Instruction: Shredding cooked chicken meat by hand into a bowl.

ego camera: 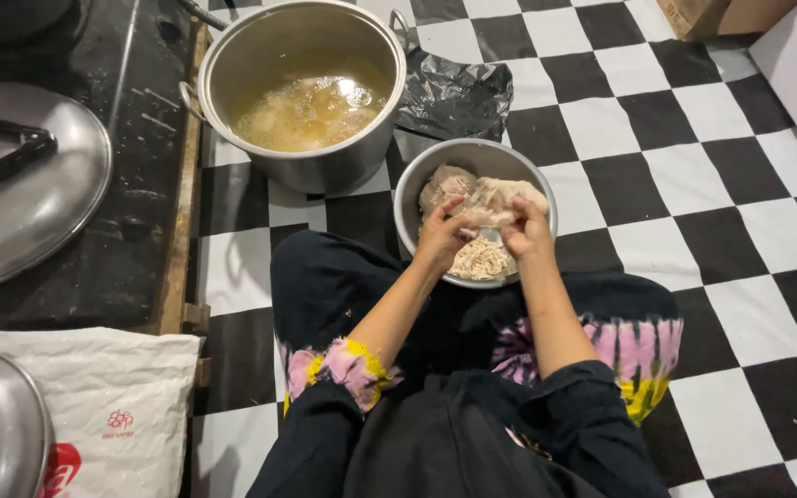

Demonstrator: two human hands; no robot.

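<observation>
Chicken piece point(486, 203) is pinched between left hand point(442, 235) and right hand point(528, 231), just above steel bowl point(412, 198) on the checkered floor. Best to pull thin strands along the grain, keeping low so shreds point(480, 261) drop inside. Broth pot point(306, 166) stands beside the bowl.

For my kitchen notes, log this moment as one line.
left hand + right hand: both gripping cooked chicken piece | over metal bowl of shredded chicken | stockpot of broth beside
</observation>
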